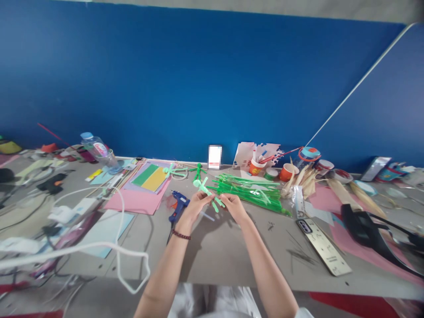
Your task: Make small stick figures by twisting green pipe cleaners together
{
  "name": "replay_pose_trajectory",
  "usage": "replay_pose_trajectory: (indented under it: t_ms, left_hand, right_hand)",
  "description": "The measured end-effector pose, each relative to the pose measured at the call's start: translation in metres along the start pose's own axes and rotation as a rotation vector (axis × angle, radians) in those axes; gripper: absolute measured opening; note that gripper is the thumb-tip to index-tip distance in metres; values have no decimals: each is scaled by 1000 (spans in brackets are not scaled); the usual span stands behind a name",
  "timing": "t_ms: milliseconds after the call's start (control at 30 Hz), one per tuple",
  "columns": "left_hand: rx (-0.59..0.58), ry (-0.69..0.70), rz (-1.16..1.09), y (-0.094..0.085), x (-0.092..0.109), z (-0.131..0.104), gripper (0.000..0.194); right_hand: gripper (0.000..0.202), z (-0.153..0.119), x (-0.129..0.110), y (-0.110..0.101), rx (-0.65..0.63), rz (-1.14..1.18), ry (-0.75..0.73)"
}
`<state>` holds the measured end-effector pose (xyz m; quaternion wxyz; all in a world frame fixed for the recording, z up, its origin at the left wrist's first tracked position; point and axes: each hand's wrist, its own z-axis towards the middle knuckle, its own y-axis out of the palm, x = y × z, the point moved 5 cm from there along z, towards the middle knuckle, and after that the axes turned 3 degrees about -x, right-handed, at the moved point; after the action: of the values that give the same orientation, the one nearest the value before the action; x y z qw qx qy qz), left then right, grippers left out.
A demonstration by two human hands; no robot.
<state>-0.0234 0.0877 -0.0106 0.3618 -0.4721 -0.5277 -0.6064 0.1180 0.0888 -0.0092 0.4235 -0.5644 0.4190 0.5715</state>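
Above the middle of the desk, both hands grip a small light-green pipe-cleaner figure point(204, 188) with a round head and stick-like limbs. My left hand point(198, 206) pinches its middle from the left. The fingers of my right hand point(233, 207) are closed on its lower limbs at the right. Just behind it stands a darker green pipe-cleaner figure point(198, 169). Another pale green figure point(172, 170) lies farther left. A bundle of green pipe cleaners point(255, 194) in clear plastic is close behind my right hand. The blue glue gun point(179, 206) rests left of my left hand.
Pink paper point(142, 201) and coloured sheets lie left, near a plastic bottle point(99, 150) and a looping white cable point(122, 212). Rightward are a red cup of pens point(255, 167), an orange cup point(289, 171), a phone point(324, 247), dark wire pieces point(300, 256) and a black tool point(361, 229).
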Motion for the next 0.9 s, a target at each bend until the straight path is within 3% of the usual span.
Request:
replay_pose_trajectory:
  t_ms: [167,367,533,733,900]
  left_hand:
    - [29,67,11,0,7,-3,23]
    - [-29,-31,9,0,2,-3,23]
    - [-124,-55,-52,4,-1,-3,21]
    - [-16,29,-78,7,-6,0,20]
    - [32,37,-115,12,-13,2,24]
  right_hand:
    - [36,-3,-2,4,-116,129,31]
    - [38,-5,-11,3,-68,45,-17]
    - [39,-1,-4,7,-38,133,-7]
    - [37,0,7,14,197,313,21]
    - [32,-2,12,15,307,288,56]
